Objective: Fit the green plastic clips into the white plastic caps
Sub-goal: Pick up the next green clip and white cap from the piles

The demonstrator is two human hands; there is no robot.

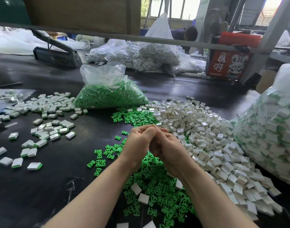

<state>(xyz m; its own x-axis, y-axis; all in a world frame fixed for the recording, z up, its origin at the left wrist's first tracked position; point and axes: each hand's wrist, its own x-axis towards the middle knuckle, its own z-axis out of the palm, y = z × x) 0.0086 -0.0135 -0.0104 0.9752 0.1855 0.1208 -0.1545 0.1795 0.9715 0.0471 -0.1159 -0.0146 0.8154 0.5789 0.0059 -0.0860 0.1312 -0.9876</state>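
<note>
Fingers of left hand (pixel 138 142) & right hand (pixel 168 149) curled together mid-frame, contents hidden; green clips (pixel 157 183), white caps (pixel 206 137) uncountable.

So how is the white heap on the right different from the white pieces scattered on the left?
The right heap is piled deep and plain white, many pieces showing hollow openings. The left pieces lie spread thin, flat, many with green edges showing. Both are small white rectangular caps on the dark table.
</note>
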